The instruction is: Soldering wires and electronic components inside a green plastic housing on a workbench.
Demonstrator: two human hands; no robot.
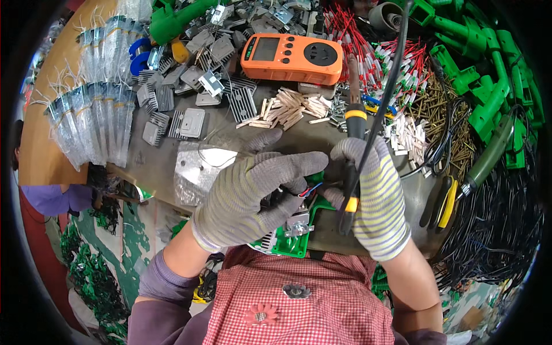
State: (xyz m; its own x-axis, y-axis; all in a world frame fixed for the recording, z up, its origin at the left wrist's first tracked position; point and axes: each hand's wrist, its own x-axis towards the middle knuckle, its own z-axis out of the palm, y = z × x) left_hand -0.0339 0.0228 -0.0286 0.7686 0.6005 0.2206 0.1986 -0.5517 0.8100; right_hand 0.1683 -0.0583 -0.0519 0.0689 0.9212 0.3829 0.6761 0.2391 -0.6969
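A soldering iron (356, 123) with a black handle and yellow bands is in my right hand (376, 195), its metal barrel pointing away from me. The iron's black cord (391, 80) crosses in front of that hand. My left hand (247, 192) is curled over an open green plastic housing (293, 247) close to my body. Thin red and blue wires (309, 190) stick out by its fingertips. A small metal part (299, 225) sits at the housing, below the left fingers. What those fingers grip is partly hidden. Both hands wear striped grey gloves.
An orange meter (292, 58) with a socket stands at the back. Around it lie finned metal heat sinks (190, 123), pale sticks (293, 107), red-wired parts (356, 31) and brass pins (454, 115). Yellow-handled pliers (448, 202), black cables (489, 213) and green housings (489, 86) are right; bagged parts (95, 115) left.
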